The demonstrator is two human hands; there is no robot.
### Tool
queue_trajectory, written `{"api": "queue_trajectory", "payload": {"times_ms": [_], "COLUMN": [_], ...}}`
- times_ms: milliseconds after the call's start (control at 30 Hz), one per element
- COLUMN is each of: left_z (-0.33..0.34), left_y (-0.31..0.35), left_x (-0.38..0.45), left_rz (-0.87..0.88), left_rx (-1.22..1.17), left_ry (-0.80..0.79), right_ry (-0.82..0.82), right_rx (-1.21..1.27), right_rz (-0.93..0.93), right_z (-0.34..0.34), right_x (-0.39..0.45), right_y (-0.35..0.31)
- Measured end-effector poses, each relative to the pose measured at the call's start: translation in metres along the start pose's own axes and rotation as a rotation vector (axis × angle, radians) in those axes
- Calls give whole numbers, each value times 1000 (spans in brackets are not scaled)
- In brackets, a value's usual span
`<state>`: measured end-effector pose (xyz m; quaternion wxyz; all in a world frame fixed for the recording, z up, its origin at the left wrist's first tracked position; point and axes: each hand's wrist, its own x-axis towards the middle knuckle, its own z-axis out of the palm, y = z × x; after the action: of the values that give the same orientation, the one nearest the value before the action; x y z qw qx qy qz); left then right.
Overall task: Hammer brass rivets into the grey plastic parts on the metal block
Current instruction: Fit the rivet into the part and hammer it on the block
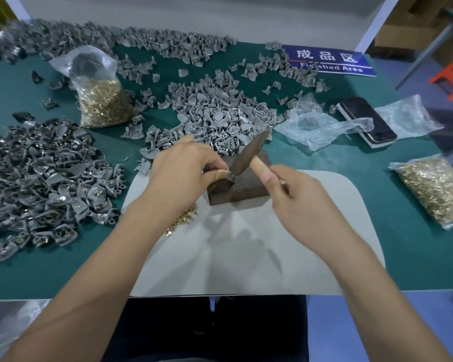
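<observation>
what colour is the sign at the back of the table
Blue with white lettering: the sign, clearest in the head view.

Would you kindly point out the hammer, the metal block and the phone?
hammer (247, 152): head view, on its metal head.
metal block (242, 190): head view, on its bare top face.
phone (369, 121): head view, on its dark screen.

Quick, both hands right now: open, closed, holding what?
Left hand: closed, pinching a grey plastic part on the metal block.
Right hand: closed round the hammer handle, head down at the part.
</observation>
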<state>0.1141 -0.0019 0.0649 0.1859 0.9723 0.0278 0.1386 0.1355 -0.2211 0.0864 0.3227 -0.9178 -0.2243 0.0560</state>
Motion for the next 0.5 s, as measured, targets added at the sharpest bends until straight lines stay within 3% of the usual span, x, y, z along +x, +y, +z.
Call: {"api": "queue_trajectory", "payload": {"times_ms": [133, 233, 300, 400, 500], "left_z": [2, 2, 4, 9, 11], "left_y": [0, -2, 0, 10, 20], "left_x": [0, -3, -9, -24, -38], "left_rz": [-12, -11, -9, -38, -37], "left_rx": [-20, -79, -174, -358, -436], "left_ry": [-7, -36, -48, -12, 4], "right_ry": [190, 295, 279, 174, 266], "right_rx": [39, -197, -320, -301, -349], "right_rz": [84, 204, 285, 387, 262], "right_z": [-24, -23, -16, -6, -1], "right_x": [3, 0, 0, -2, -6], "right_y": [18, 34, 45, 56, 52]}}
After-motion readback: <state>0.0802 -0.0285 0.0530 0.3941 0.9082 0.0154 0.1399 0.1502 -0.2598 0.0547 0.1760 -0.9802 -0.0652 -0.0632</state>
